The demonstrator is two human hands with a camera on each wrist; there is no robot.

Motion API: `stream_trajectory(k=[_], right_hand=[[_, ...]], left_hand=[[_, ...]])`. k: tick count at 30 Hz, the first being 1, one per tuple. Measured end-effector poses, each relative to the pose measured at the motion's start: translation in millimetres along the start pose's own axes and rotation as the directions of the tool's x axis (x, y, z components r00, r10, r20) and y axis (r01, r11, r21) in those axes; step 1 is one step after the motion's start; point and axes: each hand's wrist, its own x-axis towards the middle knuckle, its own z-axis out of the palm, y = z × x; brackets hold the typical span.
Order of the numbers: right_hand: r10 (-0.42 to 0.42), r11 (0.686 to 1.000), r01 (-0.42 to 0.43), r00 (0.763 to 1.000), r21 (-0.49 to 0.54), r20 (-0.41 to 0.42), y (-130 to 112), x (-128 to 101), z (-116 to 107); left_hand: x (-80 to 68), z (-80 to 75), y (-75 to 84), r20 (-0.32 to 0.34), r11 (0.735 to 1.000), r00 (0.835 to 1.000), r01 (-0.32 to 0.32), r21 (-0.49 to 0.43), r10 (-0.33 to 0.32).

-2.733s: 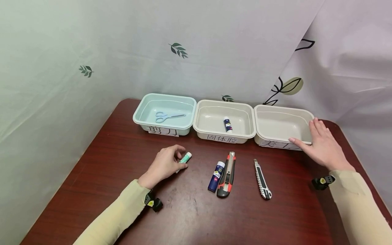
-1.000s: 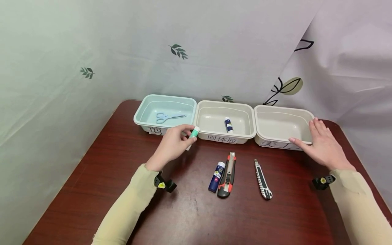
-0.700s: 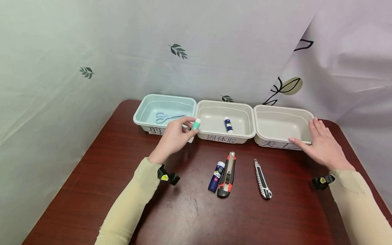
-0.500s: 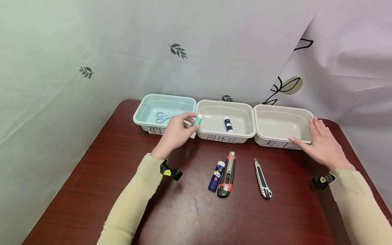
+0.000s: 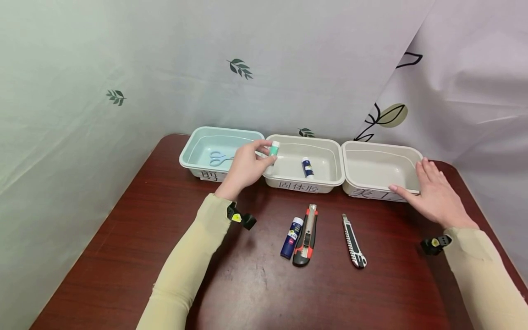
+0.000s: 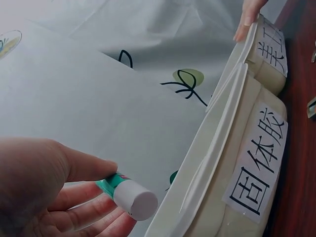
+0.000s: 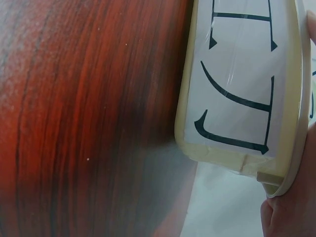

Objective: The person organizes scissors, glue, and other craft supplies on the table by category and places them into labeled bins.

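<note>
Green glue stick (image 5: 273,149) pinched in left fingers (image 5: 256,161), apparently above the tray rim.

Dark red wooden table (image 5: 123,238); leaf-print white curtains (image 5: 206,68) behind, even light.

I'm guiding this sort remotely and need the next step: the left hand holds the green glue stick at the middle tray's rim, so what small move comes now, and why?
Probably carry the green glue stick a little further right over the middle beige tray and let go. The left hand pinches it just above the tray's left rim, and a blue glue stick already lies inside. The right hand steadies the right tray.
</note>
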Motion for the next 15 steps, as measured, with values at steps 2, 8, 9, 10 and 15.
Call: stream_trajectory(k=[2, 8, 9, 10, 15], right_hand=[[-0.002, 1.0, 0.002, 1.0, -0.003, 0.001, 0, 0, 0], [-0.003, 1.0, 0.003, 1.0, -0.003, -0.002, -1, 0, 0], [-0.004, 1.0, 0.004, 1.0, -0.004, -0.003, -1, 0, 0], [-0.004, 1.0, 0.004, 1.0, -0.005, -0.004, -1, 0, 0], [-0.003, 1.0, 0.003, 1.0, -0.009, -0.004, -2, 0, 0]], left_hand=[[4.3, 1.8, 1.0, -0.004, 1.0, 1.0, 0.0, -0.013, -0.001], [17.6, 9.9, 3.0, -0.011, 0.999, 1.0, 0.029, -0.037, -0.03], [20.1, 11.6, 3.4, -0.01, 0.999, 0.999, 0.037, -0.035, -0.037], [22.6, 13.2, 3.9, -0.009, 0.999, 0.999, 0.045, -0.029, -0.046], [34.6, 21.2, 6.2, -0.013, 0.997, 0.997, 0.071, -0.007, -0.071]])
